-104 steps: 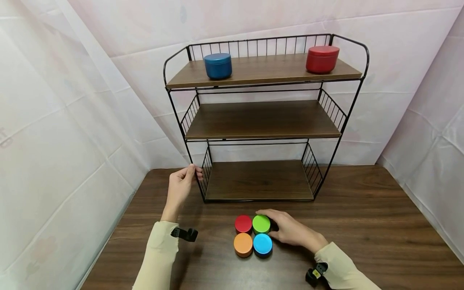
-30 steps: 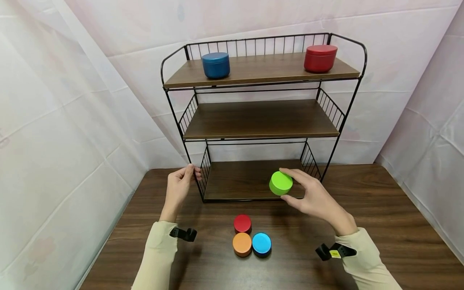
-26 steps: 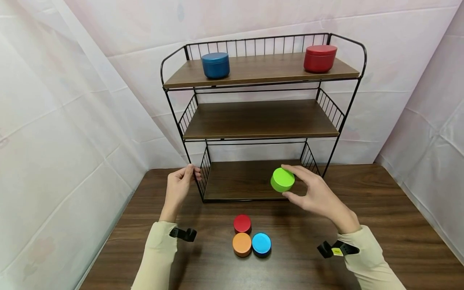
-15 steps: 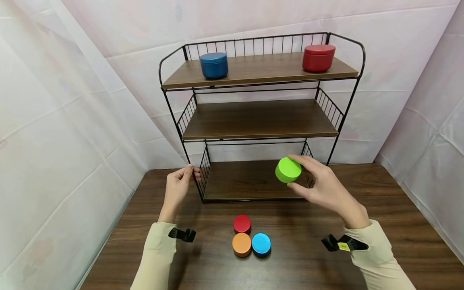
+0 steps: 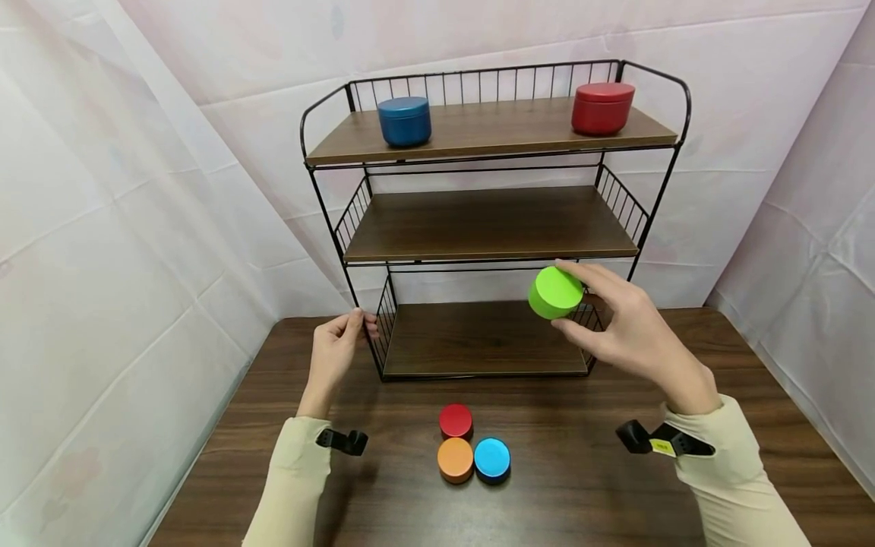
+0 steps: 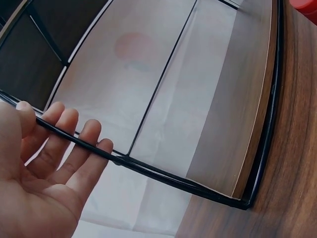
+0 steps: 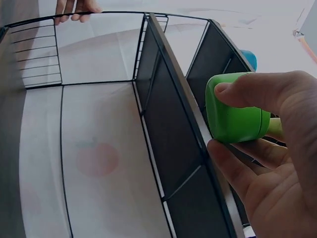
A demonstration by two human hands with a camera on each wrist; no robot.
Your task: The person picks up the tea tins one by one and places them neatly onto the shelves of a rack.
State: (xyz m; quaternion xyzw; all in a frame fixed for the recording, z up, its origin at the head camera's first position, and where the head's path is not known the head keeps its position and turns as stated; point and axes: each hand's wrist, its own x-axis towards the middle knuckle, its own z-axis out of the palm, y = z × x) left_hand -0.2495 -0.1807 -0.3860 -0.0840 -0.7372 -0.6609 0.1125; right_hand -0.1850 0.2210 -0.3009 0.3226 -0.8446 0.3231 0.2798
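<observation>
Right grip [image 5: 632,327] is pinching the green tin [image 5: 557,292] (it's tilting a bit), holding it midair in front of the rack [image 5: 488,222], around its 4:30. Left grip [image 5: 335,346] is holding the rack post [image 6: 74,138], tin's 9 o'clock. Small red tin [image 5: 456,421], orange tin [image 5: 455,458], light-blue tin [image 5: 492,458] are sitting on the table [image 5: 547,501], 7 o'clock.

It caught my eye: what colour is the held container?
The container is bright green, clearest in the head view.
</observation>
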